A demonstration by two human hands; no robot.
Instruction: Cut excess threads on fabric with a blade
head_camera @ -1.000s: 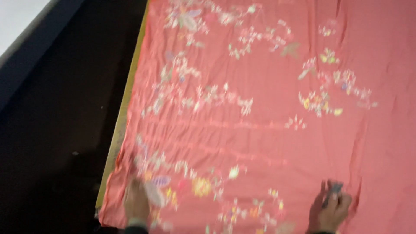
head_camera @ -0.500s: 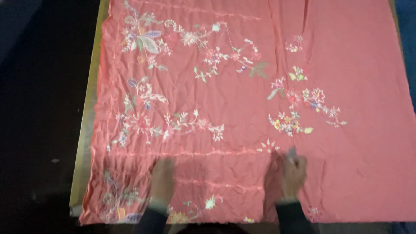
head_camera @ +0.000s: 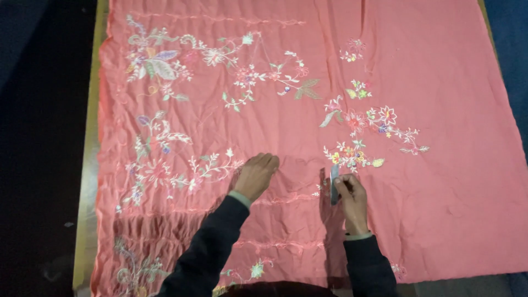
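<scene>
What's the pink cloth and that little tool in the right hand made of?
Pink cloth: thin woven fabric, matte and finely creased, with raised floral thread embroidery. Small tool in the right hand: slim, grey, faintly shiny, probably metal; too small to confirm.

I have one view only — the camera on my head, looking almost straight down on the pink embroidered cloth (head_camera: 308, 110). It sits high enough that the cloth fills nearly the whole picture, its far edge cut off at the top. My forearms enter from the near edge — the wooden table edge (head_camera: 88, 181) runs left of the cloth.
</scene>
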